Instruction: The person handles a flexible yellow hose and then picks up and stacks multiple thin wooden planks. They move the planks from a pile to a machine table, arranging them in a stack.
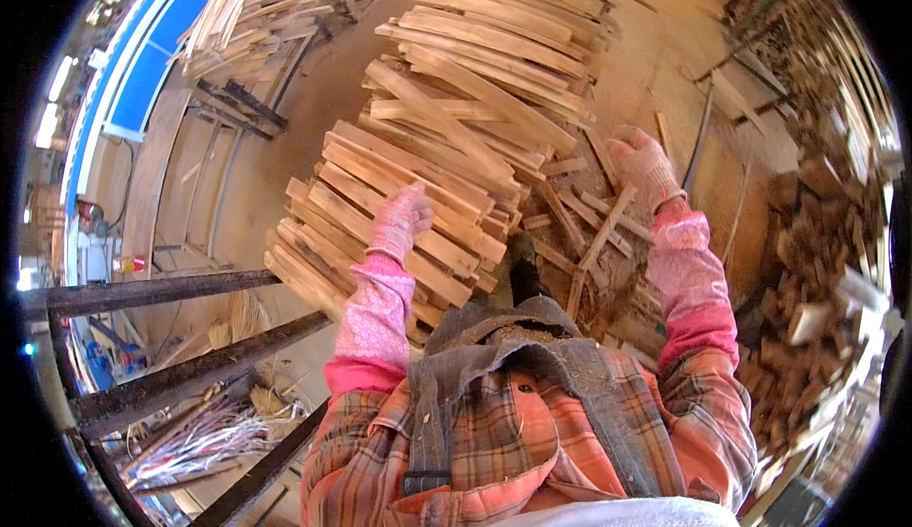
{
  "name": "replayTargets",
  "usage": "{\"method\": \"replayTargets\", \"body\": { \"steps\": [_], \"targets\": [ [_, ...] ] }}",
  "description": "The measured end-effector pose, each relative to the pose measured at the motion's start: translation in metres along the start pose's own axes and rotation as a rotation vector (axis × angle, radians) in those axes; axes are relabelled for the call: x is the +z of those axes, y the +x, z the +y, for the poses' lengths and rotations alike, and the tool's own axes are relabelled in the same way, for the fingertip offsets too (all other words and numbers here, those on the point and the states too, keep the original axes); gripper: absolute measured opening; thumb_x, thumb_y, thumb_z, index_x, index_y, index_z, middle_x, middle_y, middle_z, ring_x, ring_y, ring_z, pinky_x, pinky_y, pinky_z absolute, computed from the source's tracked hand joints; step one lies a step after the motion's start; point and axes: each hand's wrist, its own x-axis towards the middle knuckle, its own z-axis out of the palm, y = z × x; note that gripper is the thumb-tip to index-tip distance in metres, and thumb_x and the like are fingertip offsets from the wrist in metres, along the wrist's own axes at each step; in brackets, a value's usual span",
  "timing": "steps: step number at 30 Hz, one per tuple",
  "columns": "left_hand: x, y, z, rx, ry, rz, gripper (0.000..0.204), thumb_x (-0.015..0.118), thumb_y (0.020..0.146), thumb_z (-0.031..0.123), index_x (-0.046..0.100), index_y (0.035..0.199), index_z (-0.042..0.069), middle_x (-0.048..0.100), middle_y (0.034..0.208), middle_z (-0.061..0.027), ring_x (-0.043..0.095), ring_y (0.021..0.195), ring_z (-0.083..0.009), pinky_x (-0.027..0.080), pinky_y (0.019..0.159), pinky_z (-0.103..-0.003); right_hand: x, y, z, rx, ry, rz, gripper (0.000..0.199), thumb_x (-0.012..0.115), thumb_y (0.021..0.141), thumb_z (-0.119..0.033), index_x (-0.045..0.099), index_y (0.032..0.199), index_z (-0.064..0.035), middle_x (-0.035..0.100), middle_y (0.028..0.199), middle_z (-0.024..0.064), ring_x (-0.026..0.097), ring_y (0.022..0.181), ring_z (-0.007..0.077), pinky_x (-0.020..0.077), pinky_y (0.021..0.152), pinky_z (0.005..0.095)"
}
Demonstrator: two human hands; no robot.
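Note:
My left hand (402,221), in a pale pink glove, is over the near part of a long stack of wooden slats (446,211). Its fingers are curled together, and whatever may be inside them is hidden. Off to the right of the stack is my right hand (646,168), gloved alike, with its fingers bent inward and nothing showing in them. It hangs above loose wood strips (604,242) scattered at odd angles. Most slats lie side by side across the stack; a few in the middle sit crooked (439,120).
Dark metal rails (180,291) stand to my left, close to the stack. Another slat pile (275,9) rests on a frame at the far left, near a blue panel (163,71). Heaped wood pieces (807,337) line the right side. A bundle of pale strips (204,441) lies lower left.

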Motion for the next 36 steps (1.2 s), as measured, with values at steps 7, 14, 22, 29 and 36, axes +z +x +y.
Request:
{"method": "replayTargets", "body": {
  "steps": [7, 14, 22, 29, 36],
  "targets": [
    [0.059, 0.099, -0.020, 0.125, 0.403, 0.182, 0.040, 0.078, 0.086, 0.036, 0.069, 0.109, 0.004, 0.069, 0.085, -0.0090, 0.064, 0.077, -0.0236, 0.054, 0.071, -0.038, -0.034, 0.219, 0.002, -0.077, -0.135, 0.159, 0.046, 0.065, 0.095, -0.034, 0.066, 0.127, -0.0016, 0.073, 0.113, 0.0145, 0.068, 0.103, 0.0263, 0.0514, 0.090, 0.0379],
    [0.122, 0.194, -0.034, 0.077, 0.687, 0.303, 0.104, 0.083, 0.072, 0.050, 0.043, 0.143, -0.014, 0.055, 0.141, -0.0306, 0.051, 0.135, -0.0406, 0.041, 0.111, -0.038, -0.045, 0.372, -0.002, -0.061, -0.178, 0.196, 0.065, 0.064, 0.089, -0.057, 0.069, 0.125, -0.0024, 0.072, 0.112, 0.0200, 0.068, 0.106, 0.0308, 0.0498, 0.094, 0.0407],
    [0.153, 0.228, -0.041, 0.126, 0.641, 0.590, 0.064, 0.087, 0.071, 0.035, 0.066, 0.116, -0.004, 0.073, 0.108, -0.0201, 0.069, 0.101, -0.0392, 0.054, 0.091, -0.042, -0.021, 0.495, 0.023, 0.090, -0.143, 0.215, 0.090, 0.058, 0.083, -0.072, 0.068, 0.118, 0.0106, 0.068, 0.122, 0.0294, 0.063, 0.122, 0.0366, 0.0472, 0.102, 0.0441],
    [0.172, 0.225, -0.079, 0.352, -0.350, 0.269, 0.040, 0.074, 0.087, 0.023, 0.063, 0.121, 0.003, 0.070, 0.103, -0.0087, 0.068, 0.089, -0.0238, 0.057, 0.077, -0.036, 0.033, 0.456, -0.022, -0.053, -0.320, 0.387, 0.084, 0.066, 0.083, -0.065, 0.067, 0.124, 0.0084, 0.064, 0.130, 0.0293, 0.058, 0.128, 0.0381, 0.0445, 0.106, 0.0435],
    [0.223, 0.201, -0.024, -0.067, -0.732, 0.116, 0.054, 0.076, 0.090, 0.032, 0.056, 0.136, 0.011, 0.066, 0.121, -0.0099, 0.062, 0.112, -0.0326, 0.052, 0.096, -0.052, 0.016, 0.402, 0.001, -0.108, 0.324, -0.122, 0.070, 0.068, 0.090, -0.051, 0.062, 0.133, 0.0045, 0.063, 0.136, 0.0204, 0.056, 0.127, 0.0289, 0.0399, 0.109, 0.0351]
  ]
}}
